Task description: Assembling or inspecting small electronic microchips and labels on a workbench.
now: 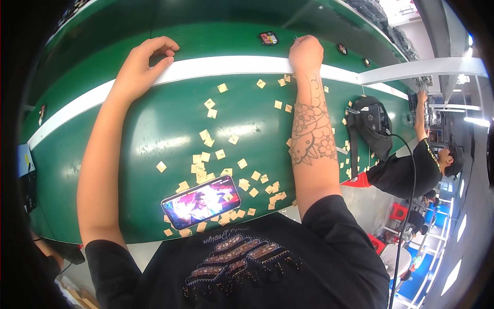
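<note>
My left hand [146,64] rests across the white rail [226,64], fingers bent and thumb apart, with nothing visible in it. Beyond the rail my right hand [307,52] is closed; two thin metal prongs poke out of it, looking like tweezers [296,38]. Left of those tips, on the far green surface, lies a small black part [268,38] with a red and pale patch. Between my forearms, a phone [201,202] with a lit, colourful picture lies on the near green tabletop [159,134]. Small pale-yellow square pieces [221,154] are scattered around it.
More small dark parts [342,49] sit farther right on the far strip, and one [42,114] at far left. A black bag [371,126] with a cable stands right of my arm. A co-worker in black [406,170] reaches in beyond. A white post [422,68] crosses at right.
</note>
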The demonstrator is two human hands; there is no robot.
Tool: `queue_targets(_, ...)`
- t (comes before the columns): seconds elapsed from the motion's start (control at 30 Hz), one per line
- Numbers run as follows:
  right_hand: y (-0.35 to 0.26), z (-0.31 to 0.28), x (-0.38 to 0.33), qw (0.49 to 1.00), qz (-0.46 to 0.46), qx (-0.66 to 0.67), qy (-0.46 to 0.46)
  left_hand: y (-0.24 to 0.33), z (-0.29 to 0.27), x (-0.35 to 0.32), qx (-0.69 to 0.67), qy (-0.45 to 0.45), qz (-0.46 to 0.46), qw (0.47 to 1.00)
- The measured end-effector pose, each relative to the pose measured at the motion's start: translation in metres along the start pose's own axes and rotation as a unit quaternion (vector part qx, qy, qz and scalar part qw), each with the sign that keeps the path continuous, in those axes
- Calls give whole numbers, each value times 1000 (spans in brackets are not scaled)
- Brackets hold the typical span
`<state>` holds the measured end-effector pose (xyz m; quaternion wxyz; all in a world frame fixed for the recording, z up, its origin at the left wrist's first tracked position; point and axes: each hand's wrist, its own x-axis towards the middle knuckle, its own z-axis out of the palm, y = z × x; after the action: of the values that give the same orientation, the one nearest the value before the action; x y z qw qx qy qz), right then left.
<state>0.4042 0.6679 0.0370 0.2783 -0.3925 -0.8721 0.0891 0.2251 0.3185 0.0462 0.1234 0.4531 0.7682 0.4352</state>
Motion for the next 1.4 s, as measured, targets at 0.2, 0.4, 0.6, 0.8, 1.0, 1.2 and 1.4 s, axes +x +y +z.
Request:
queue_targets(0.2, 3, 16, 5, 998, -30, -51, 19, -6, -11, -6, -12, 27, 36, 999)
queue_targets(0.4, 52, 12, 21, 998, -35, -56, 12, -5, 7, 3, 49, 32, 102, 993)
queue_targets(0.6, 59, 1, 23, 998, -18, -63, -23, 5, 8, 2, 28, 33, 105, 994)
queue_targets(0.8, 40, 24, 17, 999, -5, -51, 10, -10, -6, -10, 6, 15, 52, 999)
queue_targets(1.0, 41, 9, 24, 999, 25, -25, 9, -1, -4, 1, 6, 8, 65, 998)
queue_targets(1.2, 53, 3, 27, 997, 5, -64, 45, -16, -20, 7, 154, 94, 67, 981)
queue_targets(1.4, 41, 11, 13, 999, 15, -10, 50, -47, -59, -15, 315, 146, 32, 937)
